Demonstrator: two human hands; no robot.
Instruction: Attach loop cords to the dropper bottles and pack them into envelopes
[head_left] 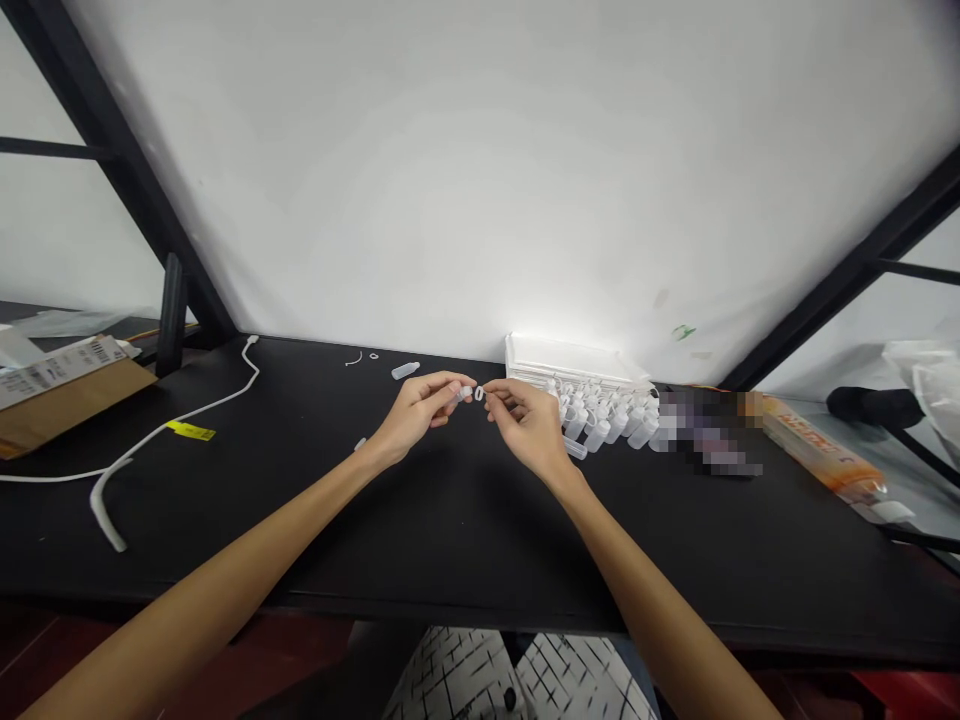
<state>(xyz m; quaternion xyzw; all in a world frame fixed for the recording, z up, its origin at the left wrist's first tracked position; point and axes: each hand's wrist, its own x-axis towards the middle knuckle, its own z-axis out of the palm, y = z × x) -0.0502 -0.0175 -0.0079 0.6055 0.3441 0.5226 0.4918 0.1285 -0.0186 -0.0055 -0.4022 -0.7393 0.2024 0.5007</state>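
Note:
My left hand (421, 408) is closed round a small translucent plastic bottle (464, 393), its neck pointing right. Most of the bottle's body is hidden by the fingers. Facing that neck, my right hand (529, 420) pinches a small white ring (480, 394) between thumb and forefinger. Ring and bottle neck are close together; whether they touch I cannot tell. Beyond the left hand a loose bottle (406, 371) lies on its side on the black table (450, 540). Just right of the right hand several similar bottles (600, 430) stand in a cluster.
A stack of white trays or sheets (574, 358) sits behind the bottles, against the wall. At left are a white cable (180, 412) with a yellow tag and a cardboard box (67, 395). An orange-and-clear package (825, 455) lies at right. Another small ring (374, 356) lies at the back.

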